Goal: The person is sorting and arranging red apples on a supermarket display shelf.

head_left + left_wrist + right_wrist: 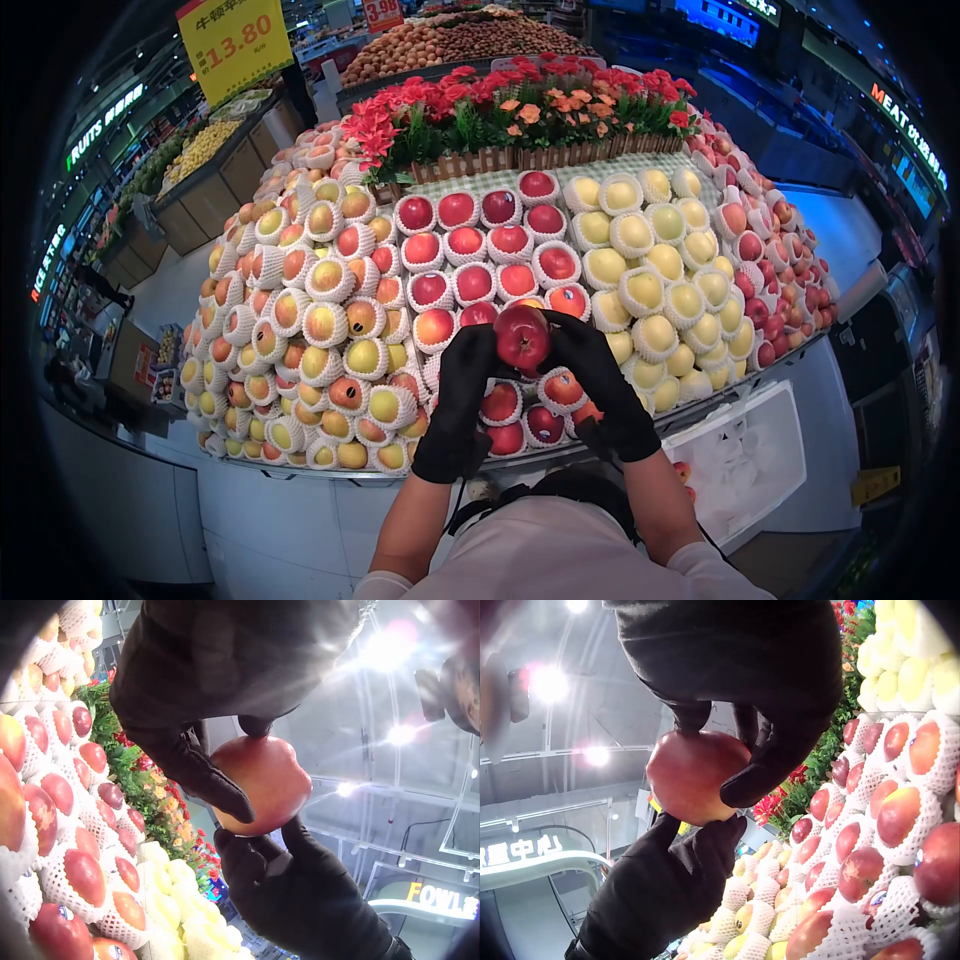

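Observation:
A bare red apple [523, 338], flushed yellow on one side in the wrist views, is held up between both black-gloved hands over the fruit display. My left hand [465, 385] grips its left side with fingers and thumb. From the right, my right hand [602, 380] holds the same apple, fingertips curled against its skin. In the left wrist view, the two hands meet around the apple [262, 784] from above and below. Below the hands lie red apples [503, 402] in white foam nets, partly hidden by the gloves.
Netted yellow-red apples [325, 322] are heaped at left, pale yellow fruit [655, 335] at right. Artificial flowers [530, 110] behind a small wooden fence [560, 155] line the back. A white bin [750, 460] with foam nets stands on the floor at lower right.

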The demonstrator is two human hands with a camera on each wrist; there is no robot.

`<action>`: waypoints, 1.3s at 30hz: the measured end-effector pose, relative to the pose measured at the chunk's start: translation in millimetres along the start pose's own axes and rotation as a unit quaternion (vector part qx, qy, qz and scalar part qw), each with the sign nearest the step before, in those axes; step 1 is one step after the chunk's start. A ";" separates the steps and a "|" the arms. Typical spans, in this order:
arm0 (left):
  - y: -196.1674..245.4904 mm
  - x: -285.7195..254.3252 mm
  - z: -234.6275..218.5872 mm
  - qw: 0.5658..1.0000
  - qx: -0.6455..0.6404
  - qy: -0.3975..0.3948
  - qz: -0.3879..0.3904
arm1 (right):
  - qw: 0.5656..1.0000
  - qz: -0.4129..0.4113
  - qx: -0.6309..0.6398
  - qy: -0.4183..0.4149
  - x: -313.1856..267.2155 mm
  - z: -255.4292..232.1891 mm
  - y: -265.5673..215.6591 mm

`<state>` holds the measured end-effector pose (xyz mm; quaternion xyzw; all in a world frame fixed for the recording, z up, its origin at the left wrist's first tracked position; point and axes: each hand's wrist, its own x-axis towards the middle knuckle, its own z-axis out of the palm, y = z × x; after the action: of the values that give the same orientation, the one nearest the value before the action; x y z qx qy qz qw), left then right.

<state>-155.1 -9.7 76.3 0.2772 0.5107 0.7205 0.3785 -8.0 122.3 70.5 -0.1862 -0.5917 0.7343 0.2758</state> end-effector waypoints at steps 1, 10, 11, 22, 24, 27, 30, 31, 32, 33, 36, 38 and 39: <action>0.2 0.5 -0.7 1.000 -0.012 0.000 0.000 | 1.000 0.001 0.002 -0.005 -0.1 0.4 -1.2; 3.3 -2.0 -2.1 1.000 -0.024 0.004 -0.007 | 0.999 0.011 0.013 -0.027 0.6 4.1 -3.0; 3.7 -2.5 -2.4 1.000 -0.025 0.005 -0.009 | 0.999 0.011 0.013 -0.027 0.5 4.3 -2.2; -0.2 -3.4 -0.5 0.997 -0.022 0.023 0.064 | 0.998 -0.006 0.056 -0.010 -2.3 8.8 -0.3; 1.0 -4.8 0.0 0.998 -0.015 0.026 0.057 | 0.998 0.007 0.054 -0.035 -3.0 5.6 1.9; 5.7 -8.1 0.6 0.999 -0.019 0.030 0.015 | 0.992 0.029 0.115 -0.043 -12.9 13.2 -7.9; 6.1 -8.6 -4.7 0.999 -0.021 0.027 -0.038 | 0.993 0.048 0.092 -0.047 -11.2 5.6 4.3; 4.1 -7.5 -6.1 0.999 -0.018 0.023 -0.044 | 0.993 0.064 0.085 -0.042 -10.8 4.5 4.2; 2.5 -6.8 -6.2 0.998 -0.015 0.019 -0.050 | 0.993 0.080 0.078 -0.037 -10.3 2.4 3.5; 3.1 -7.6 -4.9 0.998 -0.007 0.020 -0.055 | 0.993 0.096 0.069 -0.029 -11.2 -0.3 2.8; 5.1 -7.6 0.5 0.999 0.004 0.005 -0.042 | 0.998 0.028 -0.028 -0.044 -12.9 -6.4 3.9; 4.9 -5.8 2.2 1.000 -0.002 -0.030 0.006 | 0.999 0.042 0.022 -0.015 -14.5 0.3 -11.0; -0.7 -3.8 -0.9 0.999 0.007 -0.044 0.010 | 0.998 0.048 0.048 -0.001 -14.6 3.1 -16.1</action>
<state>-153.5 -13.1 75.3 0.3161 0.4958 0.7076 0.3917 4.5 113.2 86.1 -0.2008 -0.5462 0.7744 0.2482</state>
